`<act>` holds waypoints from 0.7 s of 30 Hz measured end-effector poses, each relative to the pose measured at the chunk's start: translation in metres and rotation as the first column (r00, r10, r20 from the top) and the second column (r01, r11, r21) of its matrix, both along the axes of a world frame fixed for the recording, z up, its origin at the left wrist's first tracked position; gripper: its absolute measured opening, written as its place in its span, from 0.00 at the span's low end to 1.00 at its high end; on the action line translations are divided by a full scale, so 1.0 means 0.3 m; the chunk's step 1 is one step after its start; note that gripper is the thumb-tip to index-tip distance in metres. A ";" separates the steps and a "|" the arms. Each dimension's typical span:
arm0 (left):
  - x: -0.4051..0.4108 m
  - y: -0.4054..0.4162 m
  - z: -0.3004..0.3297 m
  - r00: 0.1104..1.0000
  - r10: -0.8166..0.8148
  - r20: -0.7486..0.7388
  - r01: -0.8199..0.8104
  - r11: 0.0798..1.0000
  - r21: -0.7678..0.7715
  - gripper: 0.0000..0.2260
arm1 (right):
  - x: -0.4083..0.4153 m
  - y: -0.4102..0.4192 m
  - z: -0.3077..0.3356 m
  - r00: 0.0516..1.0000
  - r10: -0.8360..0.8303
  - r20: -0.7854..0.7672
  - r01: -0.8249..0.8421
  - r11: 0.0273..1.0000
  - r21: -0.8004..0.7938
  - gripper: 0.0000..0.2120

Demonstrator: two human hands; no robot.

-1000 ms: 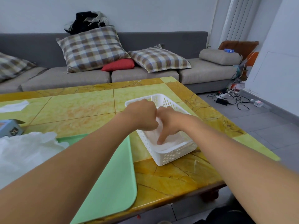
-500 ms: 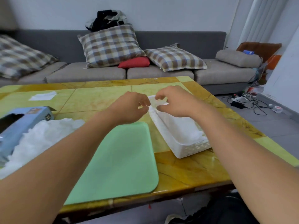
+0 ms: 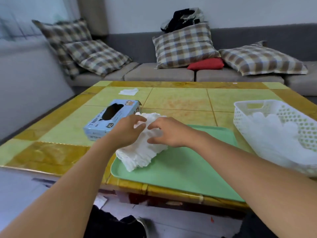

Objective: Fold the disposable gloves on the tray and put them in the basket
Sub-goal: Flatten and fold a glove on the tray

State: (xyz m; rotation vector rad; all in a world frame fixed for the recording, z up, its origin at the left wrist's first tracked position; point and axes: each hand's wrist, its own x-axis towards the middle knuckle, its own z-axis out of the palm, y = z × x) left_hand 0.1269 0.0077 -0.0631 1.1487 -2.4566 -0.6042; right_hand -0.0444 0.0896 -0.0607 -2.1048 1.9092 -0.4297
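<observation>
A heap of white disposable gloves (image 3: 142, 155) lies on the left end of the green tray (image 3: 188, 170) and spills over its far edge. My left hand (image 3: 127, 133) is on top of the heap, thumb and fingers pinching a bit of glove. My right hand (image 3: 168, 133) hovers just beside it over the heap, with its fingers and thumb spread apart and touching the gloves. The white perforated basket (image 3: 240, 104) stands to the right of the tray and holds white folded gloves (image 3: 274, 133).
A light blue glove box (image 3: 111, 117) marked XL lies left of the heap. A white tissue (image 3: 128, 91) sits farther back on the yellow-green table (image 3: 180, 100). Behind the table runs a grey sofa (image 3: 159, 74) with checked cushions. The table's near edge is close to me.
Both hands have left the basket and moved left to the heap of gloves at the tray's left end. The view has swung left, so the basket now sits at the right.
</observation>
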 end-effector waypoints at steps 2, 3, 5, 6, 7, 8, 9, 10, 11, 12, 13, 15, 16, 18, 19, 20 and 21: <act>0.020 -0.014 -0.010 0.998 -0.054 -0.019 0.054 0.999 0.004 0.16 | 0.018 -0.025 -0.029 1.000 -0.027 0.009 0.027 1.000 0.014 0.25; 0.031 -0.021 -0.012 0.996 -0.072 -0.048 0.073 0.997 0.026 0.17 | 0.023 -0.033 -0.041 0.999 -0.035 0.019 0.035 0.999 0.006 0.25; 0.040 -0.033 -0.016 0.994 -0.087 -0.065 0.093 0.992 0.090 0.20 | 0.020 -0.029 -0.063 0.997 -0.050 0.066 0.052 0.998 -0.026 0.26; 0.047 -0.041 -0.020 0.995 -0.093 -0.042 0.097 0.988 0.122 0.21 | 0.022 -0.024 -0.070 0.994 -0.052 0.099 0.055 0.998 -0.029 0.26; 0.049 -0.047 -0.021 0.994 -0.110 0.005 0.109 0.984 0.143 0.23 | 0.023 -0.010 -0.076 0.991 -0.047 0.127 0.050 0.998 -0.023 0.27; 0.052 -0.049 -0.022 0.989 -0.135 0.052 0.126 0.980 0.152 0.25 | 0.025 0.000 -0.085 0.991 -0.029 0.129 0.032 0.999 -0.016 0.26; 0.054 -0.049 -0.016 0.981 -0.165 0.098 0.149 0.977 0.154 0.28 | 0.027 0.010 -0.096 0.994 -0.002 0.112 0.005 1.000 -0.022 0.25; 0.057 -0.047 -0.009 0.971 -0.195 0.138 0.174 0.972 0.156 0.31 | 0.028 0.014 -0.110 0.996 0.020 0.088 -0.018 0.999 -0.029 0.22; 0.063 -0.045 0.001 0.959 -0.220 0.178 0.191 0.967 0.167 0.36 | 0.030 0.017 -0.120 0.996 0.037 0.077 -0.034 0.999 -0.038 0.18; 0.071 -0.044 0.011 0.947 -0.240 0.214 0.202 0.962 0.186 0.40 | 0.027 0.016 -0.124 0.996 0.045 0.077 -0.041 0.998 -0.049 0.15; 0.080 -0.044 0.019 0.939 -0.251 0.233 0.204 0.957 0.207 0.43 | 0.022 0.015 -0.124 0.995 0.052 0.081 -0.047 0.997 -0.059 0.11; 0.092 -0.051 0.021 0.944 -0.246 0.221 0.199 0.956 0.215 0.47 | 0.005 0.016 -0.115 0.994 0.064 0.083 -0.061 0.997 -0.046 0.06; 0.094 -0.055 0.017 0.947 -0.242 0.211 0.200 0.959 0.202 0.47 | -0.007 0.018 -0.108 0.994 0.072 0.081 -0.070 0.997 -0.022 0.05; 0.093 -0.056 0.009 0.942 -0.252 0.222 0.215 0.961 0.176 0.45 | -0.037 0.028 -0.095 0.992 0.078 0.095 -0.082 0.996 0.034 0.04; 0.090 -0.056 0.008 0.937 -0.257 0.235 0.223 0.961 0.164 0.45 | -0.054 0.034 -0.090 0.991 0.077 0.107 -0.083 0.995 0.055 0.04; 0.087 -0.057 0.008 0.933 -0.258 0.250 0.227 0.963 0.146 0.45 | -0.071 0.040 -0.086 0.990 0.076 0.119 -0.085 0.994 0.072 0.03; 0.087 -0.057 0.008 0.930 -0.256 0.262 0.231 0.965 0.122 0.45 | -0.088 0.045 -0.083 0.989 0.077 0.128 -0.089 0.992 0.089 0.03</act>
